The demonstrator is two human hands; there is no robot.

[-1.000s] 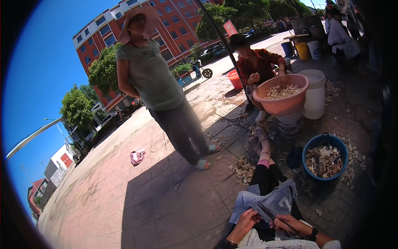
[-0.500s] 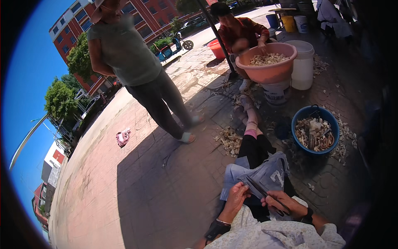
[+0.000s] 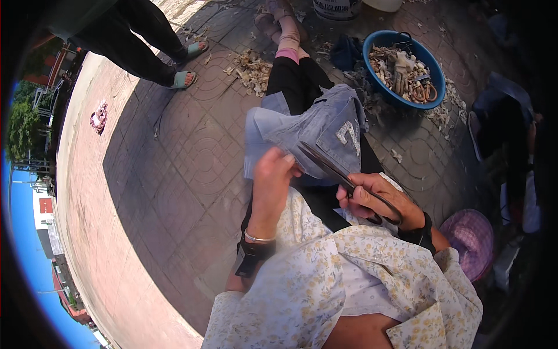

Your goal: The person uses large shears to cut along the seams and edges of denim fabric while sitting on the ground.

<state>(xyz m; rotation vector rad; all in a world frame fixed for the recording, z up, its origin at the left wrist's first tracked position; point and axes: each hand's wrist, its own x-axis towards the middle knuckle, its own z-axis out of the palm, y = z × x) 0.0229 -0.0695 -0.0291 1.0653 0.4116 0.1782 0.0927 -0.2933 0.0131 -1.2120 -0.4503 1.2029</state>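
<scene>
1. Blue and round, a basin (image 3: 388,38) sits on the patterned pavement (image 3: 192,174); we see it heaped with dry, pale and tan husks (image 3: 381,61), a crumpled glove-like cloth (image 3: 401,70) among them and a tan loop (image 3: 431,92) toward its right side.
2. At the upper edge we make out the lower part of a white bucket (image 3: 337,9) with dark print and, beside it, the base of a whitish container (image 3: 385,4); what they hold is out of our view.
3. Just left of the basin we find a crumpled dark-blue cloth (image 3: 346,52); farther left, papery scraps lie in a loose pile (image 3: 250,71).
4. Spread over black trousers (image 3: 288,81), we see the denim (image 3: 343,113): faded blue, limp, ragged along its edges, with a pale, rough-textured patch (image 3: 349,136) on it.
5. On the right hand (image 3: 375,195) we see the grip wrapped round the handles of dark metal scissors (image 3: 326,163); the long, narrow blades taper up and leftward over the denim.
6. On the left hand (image 3: 276,177), slightly blurred, we see the grip pinching the denim's edge between thumb and finger, near the scissors' tip.
7. We note thin, floral-printed cream fabric in the loose jacket (image 3: 279,296).
8. Off to the right we see a round, mauve, checked, hat-like thing (image 3: 468,232).
</scene>
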